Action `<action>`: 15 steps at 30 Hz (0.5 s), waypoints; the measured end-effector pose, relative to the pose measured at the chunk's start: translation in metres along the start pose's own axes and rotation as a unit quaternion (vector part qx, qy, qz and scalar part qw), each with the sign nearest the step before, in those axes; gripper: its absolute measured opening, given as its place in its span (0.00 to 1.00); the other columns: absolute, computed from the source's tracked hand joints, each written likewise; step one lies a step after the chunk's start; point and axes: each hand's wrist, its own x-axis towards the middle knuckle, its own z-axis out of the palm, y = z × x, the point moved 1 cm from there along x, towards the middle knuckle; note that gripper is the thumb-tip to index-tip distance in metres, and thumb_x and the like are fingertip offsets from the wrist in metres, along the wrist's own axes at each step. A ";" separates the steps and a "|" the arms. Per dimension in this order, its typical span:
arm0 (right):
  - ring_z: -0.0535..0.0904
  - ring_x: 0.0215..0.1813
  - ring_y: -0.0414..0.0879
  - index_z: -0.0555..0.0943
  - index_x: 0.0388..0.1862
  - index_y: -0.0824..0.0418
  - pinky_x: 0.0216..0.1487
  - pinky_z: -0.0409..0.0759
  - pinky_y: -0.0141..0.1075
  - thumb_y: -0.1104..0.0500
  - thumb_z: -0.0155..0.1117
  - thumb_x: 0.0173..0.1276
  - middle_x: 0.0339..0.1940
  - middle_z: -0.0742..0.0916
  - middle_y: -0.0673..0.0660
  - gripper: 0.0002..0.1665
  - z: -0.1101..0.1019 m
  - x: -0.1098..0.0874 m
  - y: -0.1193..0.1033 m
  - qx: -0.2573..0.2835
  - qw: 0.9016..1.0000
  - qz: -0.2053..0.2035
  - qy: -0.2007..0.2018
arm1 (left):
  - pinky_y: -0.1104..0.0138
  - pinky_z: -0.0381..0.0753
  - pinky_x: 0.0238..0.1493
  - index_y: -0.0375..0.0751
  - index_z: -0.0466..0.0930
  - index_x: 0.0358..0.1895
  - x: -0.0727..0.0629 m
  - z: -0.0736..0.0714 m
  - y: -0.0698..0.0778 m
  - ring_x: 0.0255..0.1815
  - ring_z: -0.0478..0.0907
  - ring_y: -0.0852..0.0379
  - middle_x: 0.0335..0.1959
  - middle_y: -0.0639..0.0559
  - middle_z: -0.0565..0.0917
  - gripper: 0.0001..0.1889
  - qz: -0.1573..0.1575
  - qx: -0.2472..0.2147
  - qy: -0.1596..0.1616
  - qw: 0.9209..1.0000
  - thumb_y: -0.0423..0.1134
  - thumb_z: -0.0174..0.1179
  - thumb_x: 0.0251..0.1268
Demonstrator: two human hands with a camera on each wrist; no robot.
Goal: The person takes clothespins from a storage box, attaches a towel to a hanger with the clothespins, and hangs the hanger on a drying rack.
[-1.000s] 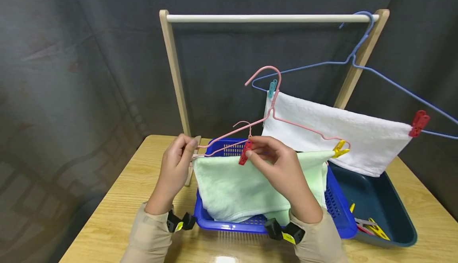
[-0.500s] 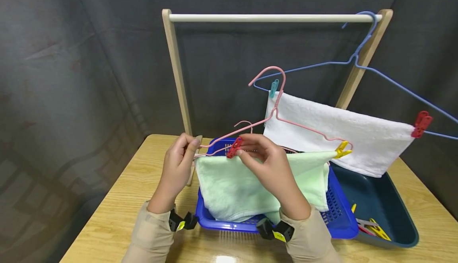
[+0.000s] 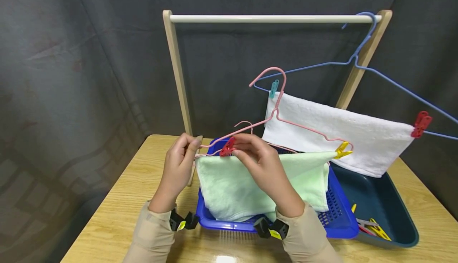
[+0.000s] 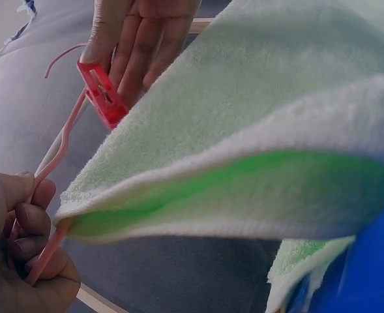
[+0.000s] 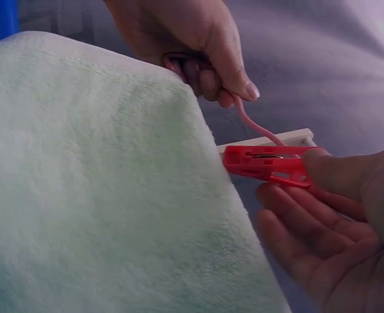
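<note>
My left hand (image 3: 179, 167) grips the left end of a pink wire hanger (image 3: 247, 127), its fingers curled round the wire in the left wrist view. A pale green towel (image 3: 239, 187) is draped over the hanger's lower bar, and a yellow clothespin (image 3: 342, 150) clips its right end. Between thumb and fingers my right hand (image 3: 262, 163) pinches a red clothespin (image 5: 266, 162). That clothespin's tip is right at the towel's folded top edge, a little inward from my left hand. In the left wrist view the red clothespin (image 4: 102, 94) lies along the hanger wire.
Below the towel stands a blue basket (image 3: 232, 226), with another pink hanger hook (image 3: 244, 122) rising behind. A dark bin (image 3: 404, 219) holding several clothespins sits right. From the rack's white bar (image 3: 272, 18) hangs a blue hanger (image 3: 390, 86) with a clipped white towel (image 3: 340, 131).
My right hand has carried the red clothespin leftward along the towel's top edge, towards my left hand, and the clothespin has tilted. The left hand keeps its grip on the hanger.
</note>
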 end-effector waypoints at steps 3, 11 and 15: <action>0.86 0.49 0.48 0.81 0.57 0.66 0.53 0.83 0.38 0.69 0.70 0.66 0.48 0.88 0.58 0.20 0.003 0.000 0.001 -0.006 0.999 -0.040 0.006 | 0.68 0.64 0.27 0.34 0.76 0.37 0.000 0.000 0.001 0.24 0.63 0.58 0.27 0.52 0.70 0.09 0.001 -0.001 0.001 1.000 0.31 0.51 0.79; 0.86 0.50 0.47 0.80 0.56 0.66 0.53 0.83 0.38 0.70 0.70 0.65 0.49 0.86 0.57 0.20 0.012 -0.003 0.002 -0.026 0.995 -0.095 0.003 | 0.69 0.64 0.26 0.34 0.76 0.36 0.000 0.001 0.000 0.23 0.63 0.58 0.26 0.51 0.71 0.09 -0.004 -0.005 0.001 1.000 0.31 0.52 0.79; 0.87 0.50 0.46 0.80 0.56 0.66 0.54 0.82 0.36 0.70 0.70 0.65 0.49 0.86 0.57 0.20 0.015 -0.002 0.002 -0.034 0.994 -0.103 -0.004 | 0.69 0.64 0.26 0.35 0.76 0.36 -0.001 0.001 -0.001 0.23 0.63 0.58 0.26 0.51 0.71 0.09 -0.004 -0.004 0.002 1.000 0.32 0.52 0.79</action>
